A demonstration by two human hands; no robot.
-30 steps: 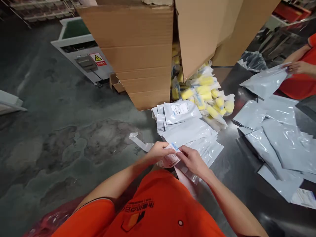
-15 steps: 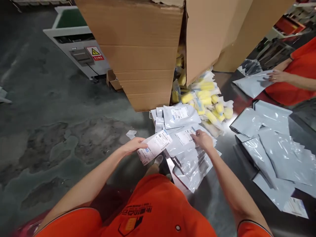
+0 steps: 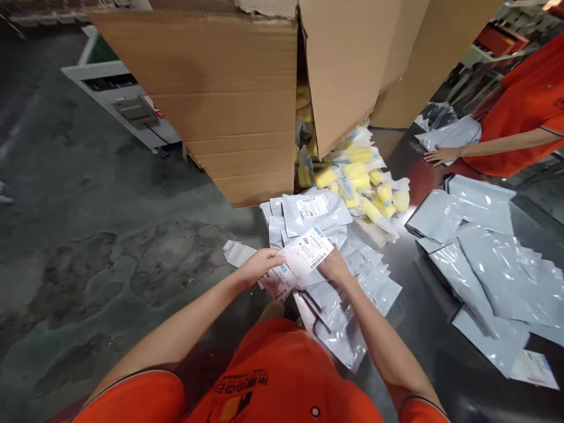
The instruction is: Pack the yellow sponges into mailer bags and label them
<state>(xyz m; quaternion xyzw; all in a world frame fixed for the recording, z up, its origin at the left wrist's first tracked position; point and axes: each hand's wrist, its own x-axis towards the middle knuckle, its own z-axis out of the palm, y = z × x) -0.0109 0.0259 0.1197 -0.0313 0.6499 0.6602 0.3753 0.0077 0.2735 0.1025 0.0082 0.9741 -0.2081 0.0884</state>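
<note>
White label strip (image 3: 299,254), black barcodes (image 3: 318,260); grey mailers (image 3: 337,210); yellow-white packets (image 3: 359,170).

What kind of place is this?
Most likely a packing area, perhaps in a warehouse: grey mailing bags are piled on a shiny table, the left hand holds a strip of printed labels, and wrapped yellow items lie by a cardboard box.

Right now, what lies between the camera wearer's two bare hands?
In the head view, white paper labels printed in black lie between the left hand and the right hand.

I count one held label strip (image 3: 297,261), two grey-bag piles (image 3: 497,276), one yellow-packet heap (image 3: 359,176) and one co-worker (image 3: 511,129).
</note>
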